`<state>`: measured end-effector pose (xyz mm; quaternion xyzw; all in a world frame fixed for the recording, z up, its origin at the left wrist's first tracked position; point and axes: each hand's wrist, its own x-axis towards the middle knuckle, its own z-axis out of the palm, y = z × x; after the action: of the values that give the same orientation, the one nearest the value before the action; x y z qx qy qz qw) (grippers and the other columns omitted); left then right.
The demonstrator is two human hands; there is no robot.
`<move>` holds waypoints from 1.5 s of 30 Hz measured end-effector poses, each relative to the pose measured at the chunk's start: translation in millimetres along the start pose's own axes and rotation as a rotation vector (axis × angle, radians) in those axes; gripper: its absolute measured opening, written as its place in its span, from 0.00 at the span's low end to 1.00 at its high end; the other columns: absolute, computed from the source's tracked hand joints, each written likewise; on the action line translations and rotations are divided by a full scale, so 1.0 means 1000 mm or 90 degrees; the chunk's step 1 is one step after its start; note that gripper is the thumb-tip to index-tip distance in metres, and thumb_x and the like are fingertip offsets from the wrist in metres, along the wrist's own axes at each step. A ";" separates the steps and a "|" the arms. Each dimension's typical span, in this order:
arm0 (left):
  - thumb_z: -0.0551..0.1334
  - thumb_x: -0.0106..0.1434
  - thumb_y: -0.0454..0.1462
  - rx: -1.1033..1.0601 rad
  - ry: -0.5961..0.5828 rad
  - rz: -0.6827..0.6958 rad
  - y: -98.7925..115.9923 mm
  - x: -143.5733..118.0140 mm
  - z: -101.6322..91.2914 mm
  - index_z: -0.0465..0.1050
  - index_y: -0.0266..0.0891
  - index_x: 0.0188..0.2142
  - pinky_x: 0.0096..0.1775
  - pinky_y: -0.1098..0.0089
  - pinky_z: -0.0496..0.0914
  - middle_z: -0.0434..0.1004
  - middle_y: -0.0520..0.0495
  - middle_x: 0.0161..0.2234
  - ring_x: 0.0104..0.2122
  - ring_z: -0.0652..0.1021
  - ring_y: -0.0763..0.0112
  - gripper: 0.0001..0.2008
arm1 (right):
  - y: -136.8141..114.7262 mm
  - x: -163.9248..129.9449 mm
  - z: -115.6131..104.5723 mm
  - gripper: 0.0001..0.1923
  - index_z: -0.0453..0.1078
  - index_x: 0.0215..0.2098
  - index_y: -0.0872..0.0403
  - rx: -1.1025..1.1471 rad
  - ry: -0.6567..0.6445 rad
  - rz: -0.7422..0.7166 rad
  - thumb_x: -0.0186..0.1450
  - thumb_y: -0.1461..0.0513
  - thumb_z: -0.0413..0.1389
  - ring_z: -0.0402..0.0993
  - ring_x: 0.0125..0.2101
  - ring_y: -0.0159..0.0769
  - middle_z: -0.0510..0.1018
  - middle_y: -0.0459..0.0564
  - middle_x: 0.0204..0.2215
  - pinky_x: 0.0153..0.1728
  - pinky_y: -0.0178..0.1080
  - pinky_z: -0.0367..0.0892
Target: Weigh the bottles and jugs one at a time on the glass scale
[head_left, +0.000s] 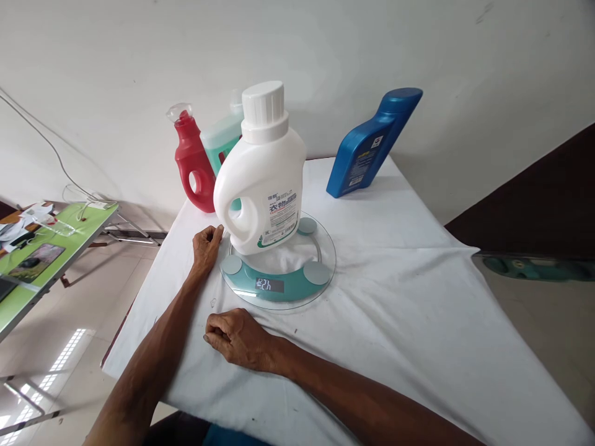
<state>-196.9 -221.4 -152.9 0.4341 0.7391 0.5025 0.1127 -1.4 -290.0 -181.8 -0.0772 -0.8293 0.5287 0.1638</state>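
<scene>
Our left hand [206, 245] lies loosely curled, holding nothing, at 9 o'clock of the round glass scale [325, 263], fingertips just beside the smooth white plastic jug [260, 179] standing on it. Our right hand [237, 337] rests fisted, empty, on wrinkled white cloth [395, 297] at 6 o'clock.

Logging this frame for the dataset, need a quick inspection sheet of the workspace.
Surface: table under a wrinkled white cloth.
Job's things: white detergent bottle upright on round glass scale, display lit, digits unclear.
Clutter: red bottle, teal bottle partly hidden behind the white one, blue bottle, all at the back.
Hands: left hand touching the bottle's base; right hand curled on the cloth, empty.
Cables: wire along the wall.
Surroundings: green table with papers, left.
</scene>
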 end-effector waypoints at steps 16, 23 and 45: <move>0.62 0.64 0.50 0.011 -0.001 -0.004 0.002 -0.001 -0.001 0.59 0.41 0.20 0.30 0.68 0.56 0.59 0.55 0.20 0.24 0.59 0.74 0.23 | -0.004 0.001 -0.003 0.14 0.62 0.29 0.50 -0.021 0.000 0.003 0.70 0.65 0.60 0.68 0.26 0.32 0.75 0.42 0.25 0.33 0.34 0.61; 0.63 0.65 0.50 -0.052 0.000 -0.021 0.008 -0.003 -0.003 0.61 0.41 0.20 0.29 0.69 0.59 0.62 0.54 0.19 0.23 0.61 0.74 0.24 | -0.008 0.001 -0.007 0.14 0.64 0.29 0.50 -0.011 -0.001 0.008 0.69 0.66 0.61 0.68 0.25 0.31 0.74 0.41 0.24 0.33 0.34 0.60; 0.68 0.62 0.62 -0.219 -0.015 0.141 0.132 -0.025 -0.021 0.75 0.41 0.47 0.43 0.64 0.76 0.81 0.42 0.44 0.46 0.81 0.59 0.29 | -0.013 -0.003 -0.011 0.11 0.66 0.28 0.52 0.064 0.008 0.047 0.67 0.67 0.59 0.64 0.25 0.30 0.69 0.39 0.23 0.31 0.35 0.57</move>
<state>-125.2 -238.9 -39.0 0.4932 0.5885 0.6256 0.1380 5.7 -287.7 -166.2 -0.1027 -0.7971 0.5751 0.1527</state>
